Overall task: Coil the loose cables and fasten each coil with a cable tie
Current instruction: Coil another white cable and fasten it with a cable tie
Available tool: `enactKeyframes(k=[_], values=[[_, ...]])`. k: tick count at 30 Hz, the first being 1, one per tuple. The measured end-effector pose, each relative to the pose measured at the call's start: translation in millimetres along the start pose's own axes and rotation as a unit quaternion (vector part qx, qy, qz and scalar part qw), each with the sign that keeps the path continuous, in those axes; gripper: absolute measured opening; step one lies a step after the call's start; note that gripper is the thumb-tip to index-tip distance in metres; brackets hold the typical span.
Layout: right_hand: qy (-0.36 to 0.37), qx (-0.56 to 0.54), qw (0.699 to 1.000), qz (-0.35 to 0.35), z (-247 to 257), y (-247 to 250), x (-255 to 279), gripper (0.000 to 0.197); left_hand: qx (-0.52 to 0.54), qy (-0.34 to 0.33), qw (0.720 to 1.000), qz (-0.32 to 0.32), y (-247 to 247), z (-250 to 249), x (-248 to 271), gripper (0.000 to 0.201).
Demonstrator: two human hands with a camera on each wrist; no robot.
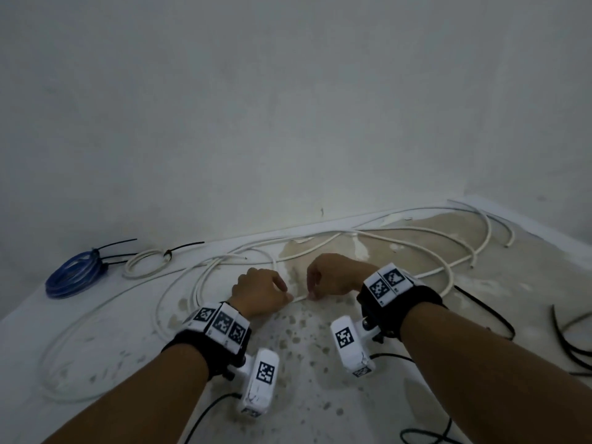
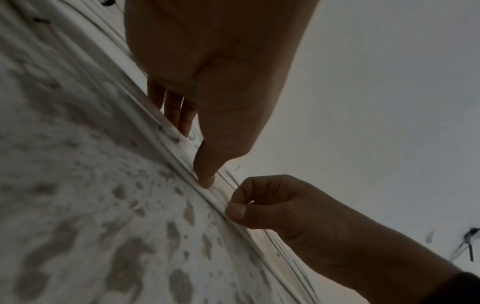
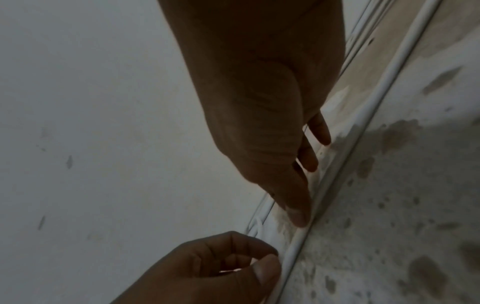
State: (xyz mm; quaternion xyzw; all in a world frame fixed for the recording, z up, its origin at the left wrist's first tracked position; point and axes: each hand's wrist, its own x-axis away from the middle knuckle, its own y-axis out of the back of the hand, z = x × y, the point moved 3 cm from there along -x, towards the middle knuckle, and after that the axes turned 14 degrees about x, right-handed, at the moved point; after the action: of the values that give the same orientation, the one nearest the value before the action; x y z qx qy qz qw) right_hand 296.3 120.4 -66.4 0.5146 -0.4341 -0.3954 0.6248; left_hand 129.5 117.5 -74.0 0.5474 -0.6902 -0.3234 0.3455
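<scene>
White cable [image 1: 362,233] sprawls in loose loops across the middle and right of the head view; my left hand [image 1: 261,291] and right hand [image 1: 333,278] each pinch one strand of it at centre frame, fingertips close together. I judge it light, springy and a bit slick, so it will want to unwind; gripping near a loose end and feeding loops hand to hand looks best. Beneath it, the floor [image 1: 304,347] is pale and blotched, meeting a bare wall [image 1: 288,107]. Blue coil [image 1: 72,277] and small white coil [image 1: 144,261] sit tied at left; spare black ties [image 1: 567,344] lie lower right.
</scene>
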Motion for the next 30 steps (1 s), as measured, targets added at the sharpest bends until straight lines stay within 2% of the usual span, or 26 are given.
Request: enactKeyframes(k=[2, 7, 9, 12, 14, 17, 21, 23, 27, 30], values=[[0.001, -0.001, 1.0, -0.011, 2.2, -1.0, -0.7, 0.017, -0.023, -0.013, 0.999, 0.025, 2.2, -6.9, 7.7, 0.021], [-0.002, 0.001, 0.999, -0.033, 4.8, 2.6, 6.5, 0.027, -0.092, -0.044, 0.994, 0.031, 1.8, -10.1, 18.0, 0.01], [-0.031, -0.001, 0.997, -0.065, -4.1, 5.4, 12.8, 0.032, -0.105, -0.062, 0.992, 0.022, 0.9, -8.8, 20.6, 0.018], [-0.103, -0.023, 0.985, -0.134, -29.2, 7.3, 25.5, 0.035, 0.002, -0.127, 0.991, -0.036, 14.4, -15.0, 31.9, 0.008], [-0.117, -0.062, 0.977, -0.166, -40.9, 4.9, 33.8, 0.053, 0.107, -0.162, 0.976, -0.101, 33.0, -21.8, 40.4, 0.01], [-0.106, -0.14, 0.963, -0.204, -45.4, 3.2, 48.1, 0.072, 0.184, -0.204, 0.936, -0.218, 71.0, -37.5, 47.5, 0.015], [-0.11, -0.104, 0.964, -0.217, -45.6, 3.5, 62.4, 0.061, 0.343, -0.255, 0.846, -0.318, 123.5, -57.5, 60.1, 0.016], [-0.125, -0.089, 0.965, -0.213, -48.9, 2.2, 65.9, 0.055, 0.389, -0.289, 0.814, -0.321, 141.4, -64.1, 68.3, 0.016], [-0.186, -0.017, 0.95, -0.25, -54.3, 10.4, 76.7, 0.049, 0.472, -0.345, 0.751, -0.307, 168.4, -78.3, 88.5, 0.018], [-0.292, 0.064, 0.924, -0.236, -66.0, 17.3, 93.0, 0.053, 0.527, -0.38, 0.694, -0.31, 197.4, -90.2, 110.1, 0.019]])
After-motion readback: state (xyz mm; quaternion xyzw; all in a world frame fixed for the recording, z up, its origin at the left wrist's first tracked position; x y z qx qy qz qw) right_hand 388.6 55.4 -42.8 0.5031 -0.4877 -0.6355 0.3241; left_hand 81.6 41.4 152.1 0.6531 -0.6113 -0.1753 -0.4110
